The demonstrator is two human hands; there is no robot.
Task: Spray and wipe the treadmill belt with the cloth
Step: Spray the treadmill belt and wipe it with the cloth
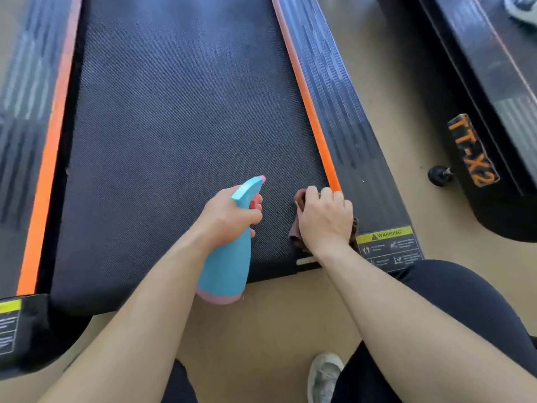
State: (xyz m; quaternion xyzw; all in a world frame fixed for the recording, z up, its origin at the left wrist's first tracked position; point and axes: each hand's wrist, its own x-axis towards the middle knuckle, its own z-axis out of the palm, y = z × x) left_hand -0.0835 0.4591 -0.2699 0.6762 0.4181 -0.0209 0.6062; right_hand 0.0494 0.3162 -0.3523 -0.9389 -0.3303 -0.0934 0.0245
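The dark textured treadmill belt (174,126) fills the middle of the head view, between two orange strips. My left hand (229,216) grips the neck of a blue spray bottle (228,263) with a pink base, a finger on its trigger and the nozzle aimed forward over the belt's near end. My right hand (324,219) is curled over a brown cloth (299,203) and holds it against the belt's near right corner, beside the right orange strip (308,109). Most of the cloth is hidden under that hand.
Black ribbed side rails (343,112) flank the belt, with a yellow warning label (386,237) at the near right. A second treadmill marked TT-X2 (473,152) stands at the right. Tan floor (261,315) lies below, with my dark-trousered knee (453,292) and grey shoe (324,376).
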